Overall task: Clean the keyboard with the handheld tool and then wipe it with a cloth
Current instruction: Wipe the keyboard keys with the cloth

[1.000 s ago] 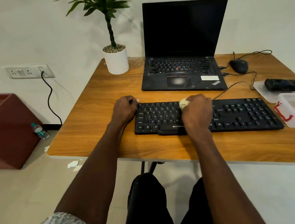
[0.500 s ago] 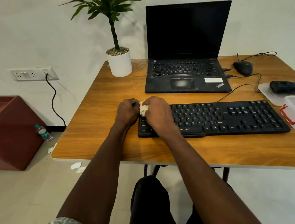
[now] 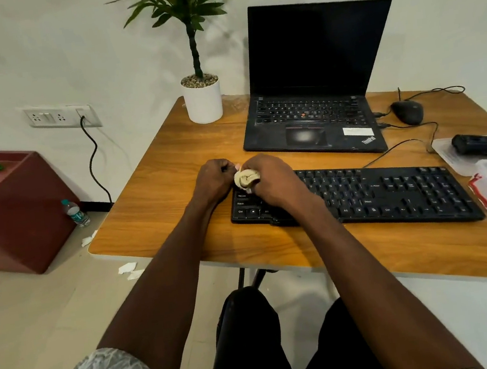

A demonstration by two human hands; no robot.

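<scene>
Apparently stage: the wiping step is looking underway, since a balled-up cloth [image 3: 247, 178] is what the person is working with, not a tool.
Tool step: judging only by that, I am taking it as finished; a dark handheld device [image 3: 481, 145] is lying on a clear lid at the right edge of the frame, well apart from both hands, though I cannot say for sure it is the tool.
Cloth: it is sitting bunched at the keyboard's upper-left corner, over the far-left keys, just left of frame centre.
Right hand [image 3: 272, 179]: its grip is curling round the cloth, clamped on it and pressing it down onto the keys.
Left hand [image 3: 215, 180]: it is resting at the keyboard's left end with fingers curled in, touching the cloth; whether its grip is pinching the cloth or the keyboard edge I cannot tell.
Keyboard [image 3: 390, 194]: it is lying flat on the counter [image 3: 160, 213], long axis running left to right across the frame and dipping slightly toward the lower right, key legends facing the person, cable trailing off the back edge.
Left to do: the middle and the number pad on the right are lying bare of the hands; whether they are already wiped I cannot judge.
</scene>
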